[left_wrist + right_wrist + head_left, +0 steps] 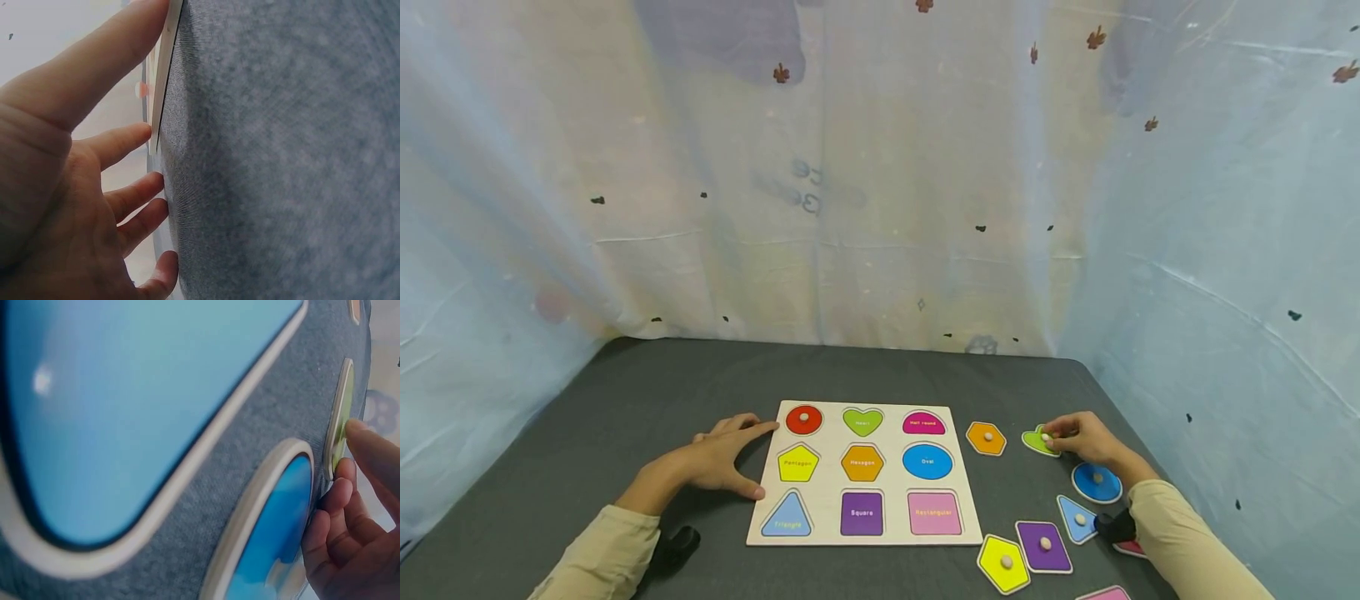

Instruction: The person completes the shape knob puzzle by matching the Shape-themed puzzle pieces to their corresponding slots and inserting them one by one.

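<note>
A wooden shape puzzle board [827, 492] lies on the dark cloth, its recesses printed with coloured shapes and names. My left hand [718, 458] is spread at the board's left side, thumb and index finger touching the edge [164, 75]. A red circle piece [804, 422] with a knob sits in the top left recess. To the right of the board, my right hand [1086, 437] pinches the knob of a green heart piece [1033, 441]. In the right wrist view the heart [341, 415] is low over the cloth, beyond the blue oval piece [275, 525].
Loose knobbed pieces lie right of the board: an orange hexagon [986, 438], a blue triangle [1077, 518], a purple square [1043, 547], a yellow pentagon [1003, 564] and a pink piece [1105, 594]. A red piece [1129, 549] is partly hidden beneath the right forearm. Pale sheeting [880, 208] hangs behind the table.
</note>
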Motion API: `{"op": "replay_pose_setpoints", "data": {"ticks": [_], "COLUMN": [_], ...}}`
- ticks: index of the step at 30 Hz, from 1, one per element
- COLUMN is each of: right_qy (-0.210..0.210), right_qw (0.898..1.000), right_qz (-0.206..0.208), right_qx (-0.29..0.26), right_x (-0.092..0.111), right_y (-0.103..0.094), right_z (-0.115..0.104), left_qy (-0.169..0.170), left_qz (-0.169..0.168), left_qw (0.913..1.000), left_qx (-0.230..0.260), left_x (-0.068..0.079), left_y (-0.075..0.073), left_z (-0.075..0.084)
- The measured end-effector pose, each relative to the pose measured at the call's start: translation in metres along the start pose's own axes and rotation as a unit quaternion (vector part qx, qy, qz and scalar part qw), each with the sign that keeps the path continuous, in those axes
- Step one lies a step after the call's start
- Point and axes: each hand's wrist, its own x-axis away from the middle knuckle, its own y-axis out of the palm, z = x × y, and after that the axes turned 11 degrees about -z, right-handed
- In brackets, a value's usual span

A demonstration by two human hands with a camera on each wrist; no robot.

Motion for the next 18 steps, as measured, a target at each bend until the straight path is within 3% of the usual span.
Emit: {"op": "replay_pose_setpoints", "data": {"ticks": [18], "right_qy": [0.006], "right_qw": [1.000], "right_qz": [0.020], "right_qx": [0.008], "right_x": [-0.0025], "right_y": [0.0018], "right_z": [-0.0029], "left_qy": [0.006], "left_qz": [-0.001], "left_qw": [0.9999], "left_qx": [0.012], "left_x": [-0.0017], "left_y": [0.0022], "left_z": [-0.0051]}}
